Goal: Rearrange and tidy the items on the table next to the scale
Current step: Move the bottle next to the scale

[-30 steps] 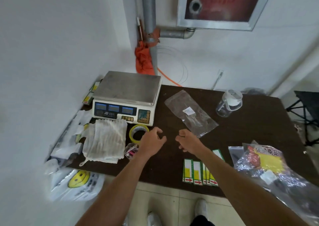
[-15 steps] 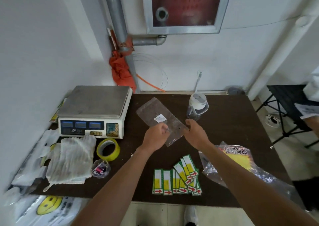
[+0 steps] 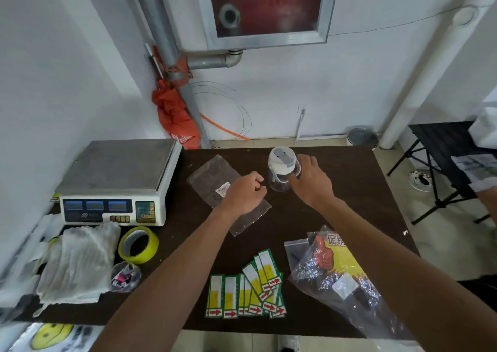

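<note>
I stand at a dark brown table (image 3: pixel 349 179) pushed against a white wall, where a grey metal pipe (image 3: pixel 172 56) runs down into the far left corner beside a framed red cabinet (image 3: pixel 266 7). My right hand (image 3: pixel 309 181) is wrapped around a clear plastic jar with a white lid (image 3: pixel 281 167) at the far middle of the table. My left hand (image 3: pixel 243 193) is loosely curled, gripping nothing, over a flat clear plastic bag (image 3: pixel 212 175). The white electronic scale with a steel platform (image 3: pixel 115 182) sits far left. Near it lie a yellow tape roll (image 3: pixel 139 245) and a folded white cloth (image 3: pixel 80 263). Green-and-yellow labels (image 3: pixel 247 290) are spread at the near edge, a crinkled printed bag (image 3: pixel 330 271) to their right.
</note>
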Tool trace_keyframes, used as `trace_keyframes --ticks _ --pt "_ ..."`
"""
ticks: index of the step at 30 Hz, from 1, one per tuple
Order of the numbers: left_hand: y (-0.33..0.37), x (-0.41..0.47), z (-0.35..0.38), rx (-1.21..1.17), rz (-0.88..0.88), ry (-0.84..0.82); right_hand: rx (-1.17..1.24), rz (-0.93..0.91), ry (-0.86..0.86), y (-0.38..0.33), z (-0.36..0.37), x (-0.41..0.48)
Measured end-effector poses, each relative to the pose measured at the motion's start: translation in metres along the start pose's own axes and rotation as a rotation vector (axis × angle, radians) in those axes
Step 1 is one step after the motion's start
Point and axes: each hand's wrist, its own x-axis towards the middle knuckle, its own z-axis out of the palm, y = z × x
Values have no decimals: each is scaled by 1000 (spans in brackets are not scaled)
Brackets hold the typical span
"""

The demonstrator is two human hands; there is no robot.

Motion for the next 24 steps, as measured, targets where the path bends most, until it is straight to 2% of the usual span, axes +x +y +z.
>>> trace_keyframes --ticks 4,9,14,20,24 --pt "7 5 9 48 31 25 -97 -55 -81 -8 -8 32" --pt "7 5 12 135 73 34 -71 -40 -127 -18 1 67" --pt "-4 5 0 77 43 109 -188 -115 -351 -15 19 80" --pt "-27 -4 -16 44 5 157 -277 -217 -169 -15 40 71" --pt "-38 -10 -25 36 -21 177 -225 -203 -213 -18 44 61"
